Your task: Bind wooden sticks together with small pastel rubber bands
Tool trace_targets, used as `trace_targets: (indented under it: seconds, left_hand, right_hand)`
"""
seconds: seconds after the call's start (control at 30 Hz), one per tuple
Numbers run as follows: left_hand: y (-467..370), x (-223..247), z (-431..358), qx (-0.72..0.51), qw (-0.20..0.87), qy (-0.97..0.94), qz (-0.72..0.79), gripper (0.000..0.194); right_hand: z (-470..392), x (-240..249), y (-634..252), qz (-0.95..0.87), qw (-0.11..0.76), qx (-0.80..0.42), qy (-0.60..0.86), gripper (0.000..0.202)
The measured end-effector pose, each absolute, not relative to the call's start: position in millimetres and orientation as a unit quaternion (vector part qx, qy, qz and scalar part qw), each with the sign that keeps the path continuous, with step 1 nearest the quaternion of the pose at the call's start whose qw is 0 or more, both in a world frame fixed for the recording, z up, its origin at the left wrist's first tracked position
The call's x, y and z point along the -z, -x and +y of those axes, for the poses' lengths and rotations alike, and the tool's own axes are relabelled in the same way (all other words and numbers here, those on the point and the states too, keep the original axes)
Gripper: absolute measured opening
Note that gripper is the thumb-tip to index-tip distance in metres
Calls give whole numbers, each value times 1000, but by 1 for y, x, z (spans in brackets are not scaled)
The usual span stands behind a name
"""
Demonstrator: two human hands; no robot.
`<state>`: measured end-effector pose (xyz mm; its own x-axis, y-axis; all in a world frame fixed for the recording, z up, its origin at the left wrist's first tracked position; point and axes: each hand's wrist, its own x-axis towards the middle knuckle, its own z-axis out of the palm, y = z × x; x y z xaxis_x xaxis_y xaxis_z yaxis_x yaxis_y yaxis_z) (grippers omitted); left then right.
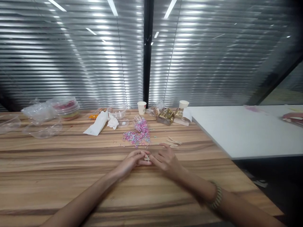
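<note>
Near the middle of the table, my left hand [134, 161] has its fingers closed around a small pale piece [147, 158], too small and blurred to name. My right hand [167, 161] meets it from the other side, its fingertips pinched at the same piece and one finger raised. Just beyond both hands lies a loose heap of tiny pink, purple and pale blue loops [137, 137], some in a clear plastic container tipped on its side. Several thin pale sticks [174, 142] lie past my right hand.
Clear plastic containers [44, 127] and stacked round tubs [67, 108] stand at the back left. White tissue [97, 124], a paper cup [141, 107], gold wrappers [167, 116] and another cup [184, 104] line the back. A white table [220, 132] adjoins on the right.
</note>
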<state>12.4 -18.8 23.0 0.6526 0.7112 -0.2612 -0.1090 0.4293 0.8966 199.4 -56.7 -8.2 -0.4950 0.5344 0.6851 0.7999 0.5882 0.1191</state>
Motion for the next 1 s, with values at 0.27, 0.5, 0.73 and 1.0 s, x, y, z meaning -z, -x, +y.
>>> trace_targets:
  seconds: [0.27, 0.5, 0.73, 1.0]
  left_hand:
    - [-11, -26, -10, -382, 733, -460, 325, 30]
    - [-13, -24, -13, -446, 634, -524, 353, 38]
    - [-5, -24, -7, -431, 594, -567, 374, 42]
    - [-15, -19, -21, -358, 485, -744, 289, 15]
  right_hand:
    - [-56, 10, -193, -806, 392, -25, 443, 30]
    - [-60, -9, -192, -765, 359, -216, 490, 57]
    - [-60, -12, -190, -752, 362, -230, 502, 47]
    - [-54, -2, -189, -745, 359, -234, 511, 41]
